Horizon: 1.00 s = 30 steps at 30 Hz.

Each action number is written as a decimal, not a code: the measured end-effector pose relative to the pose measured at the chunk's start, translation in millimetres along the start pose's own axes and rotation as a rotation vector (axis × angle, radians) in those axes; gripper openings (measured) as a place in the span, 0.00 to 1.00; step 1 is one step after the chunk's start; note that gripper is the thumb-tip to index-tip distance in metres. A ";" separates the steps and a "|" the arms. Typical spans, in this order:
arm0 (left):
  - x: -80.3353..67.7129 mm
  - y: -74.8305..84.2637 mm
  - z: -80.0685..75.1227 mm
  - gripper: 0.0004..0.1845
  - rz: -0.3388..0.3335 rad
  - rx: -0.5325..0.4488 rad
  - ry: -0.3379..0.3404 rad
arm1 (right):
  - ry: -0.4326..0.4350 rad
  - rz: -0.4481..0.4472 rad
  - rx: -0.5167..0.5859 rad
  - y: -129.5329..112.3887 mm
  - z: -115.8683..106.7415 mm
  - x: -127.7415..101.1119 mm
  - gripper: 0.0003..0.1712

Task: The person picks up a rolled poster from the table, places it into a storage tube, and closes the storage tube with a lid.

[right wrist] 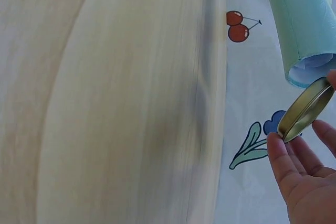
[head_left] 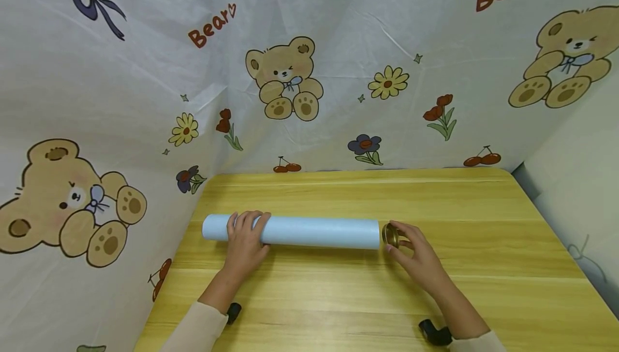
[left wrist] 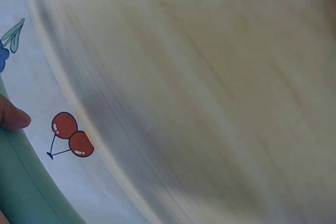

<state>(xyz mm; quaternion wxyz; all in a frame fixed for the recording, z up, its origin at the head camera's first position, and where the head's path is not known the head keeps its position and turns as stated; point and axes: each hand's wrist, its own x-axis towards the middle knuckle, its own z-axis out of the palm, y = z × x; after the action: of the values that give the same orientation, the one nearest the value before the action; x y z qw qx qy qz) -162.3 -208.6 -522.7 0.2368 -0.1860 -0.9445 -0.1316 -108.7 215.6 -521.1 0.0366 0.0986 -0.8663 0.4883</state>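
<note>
Item 1: long pale-blue cardboard tube, lying flat across the light wooden table, between the two hands.
- L hand: laid over the tube near its far-left end, fingers curled over the top, holding it steady. L wrist view shows only a fingertip on the tube wall, rest blurred.

Item 2: round gold-coloured metal cap, shallow, rim toward the tube.
- R hand: pinches the cap between thumb and fingers, just beside the tube's right-hand open end.
- R wrist view: cap tilted, close to the tube mouth but not seated; narrow gap shows.

Status (judged): tube laid down and braced, done. Cap brought up and roughly lined up, done. Left: square cap to mouth, press home.

Surrounds: bear-and-flower printed cloth backdrop beyond both hands.
</note>
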 end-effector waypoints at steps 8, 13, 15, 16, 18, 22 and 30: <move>-0.1 0.5 0.9 0.44 0.001 -0.003 0.003 | 0.023 -0.040 0.096 -2.8 3.0 0.4 0.35; 0.2 1.4 0.3 0.44 -0.001 -0.006 -0.002 | 0.030 -0.033 0.117 -3.7 5.2 1.0 0.35; 0.4 1.8 -0.2 0.44 -0.001 -0.007 -0.004 | 0.030 -0.028 0.122 -4.0 5.9 1.0 0.35; 0.4 1.9 -0.4 0.44 -0.002 -0.007 -0.004 | 0.031 -0.026 0.125 -4.1 6.2 1.1 0.35; 0.5 2.2 -0.6 0.44 -0.002 -0.006 -0.004 | 0.032 -0.024 0.133 -4.0 6.9 1.1 0.35; 0.1 2.8 -0.8 0.44 0.000 -0.009 -0.004 | 0.030 -0.030 0.153 -3.8 8.6 1.0 0.34; -0.5 4.9 -1.3 0.43 -0.003 -0.018 -0.008 | 0.016 -0.039 0.198 -4.7 10.6 -0.5 0.33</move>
<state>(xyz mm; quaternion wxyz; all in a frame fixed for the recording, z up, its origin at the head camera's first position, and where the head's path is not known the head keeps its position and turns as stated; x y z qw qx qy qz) -159.3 -204.8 -521.0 0.2312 -0.1873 -0.9444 -0.1396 -106.9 204.2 -522.7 0.0430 0.1149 -0.8113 0.5716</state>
